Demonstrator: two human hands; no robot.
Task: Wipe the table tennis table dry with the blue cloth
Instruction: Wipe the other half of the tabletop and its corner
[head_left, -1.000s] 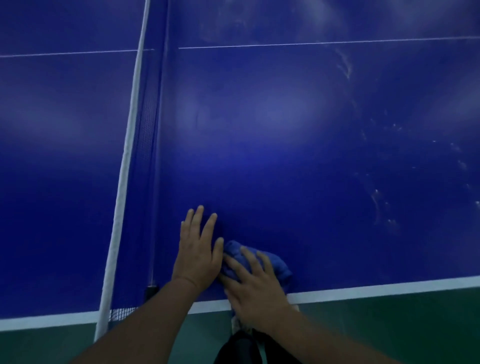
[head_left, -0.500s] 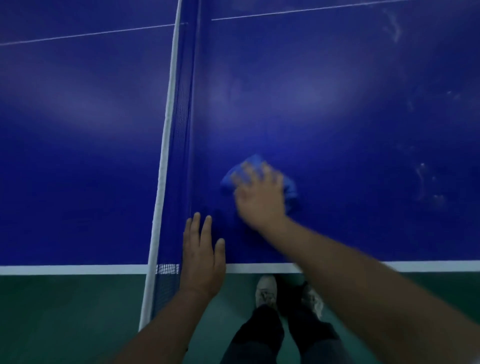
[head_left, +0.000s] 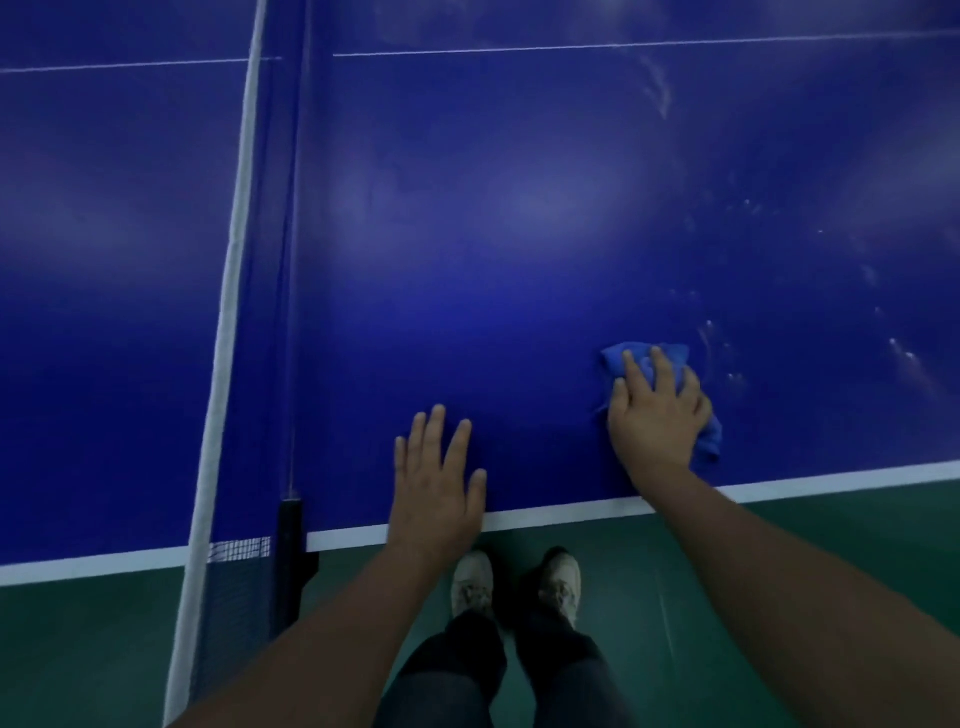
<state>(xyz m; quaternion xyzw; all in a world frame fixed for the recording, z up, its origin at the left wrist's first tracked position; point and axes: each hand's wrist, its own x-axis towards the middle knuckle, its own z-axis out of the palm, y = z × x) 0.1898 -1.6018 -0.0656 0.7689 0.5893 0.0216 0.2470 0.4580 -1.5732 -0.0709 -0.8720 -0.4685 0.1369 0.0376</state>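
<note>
The blue table tennis table (head_left: 519, 234) fills the view, its white near edge line running below my hands. My right hand (head_left: 655, 415) presses flat on the bunched blue cloth (head_left: 644, 353) near that edge, fingers spread over it. The cloth shows beyond my fingertips and at the right of my palm. My left hand (head_left: 439, 483) rests flat on the bare table at the near edge, fingers straight, holding nothing. Water droplets and streaks (head_left: 727, 353) glint on the surface just right of the cloth.
The net (head_left: 228, 312) with its white top band crosses the table at the left, held by a black post (head_left: 291, 551) at the near edge. More wet smears (head_left: 660, 88) lie at the far right. Green floor (head_left: 831, 545) and my shoes (head_left: 472, 584) are below.
My right hand has slid the cloth away from the net to the right and back towards the near edge. My left hand stays flat on the table near the edge.
</note>
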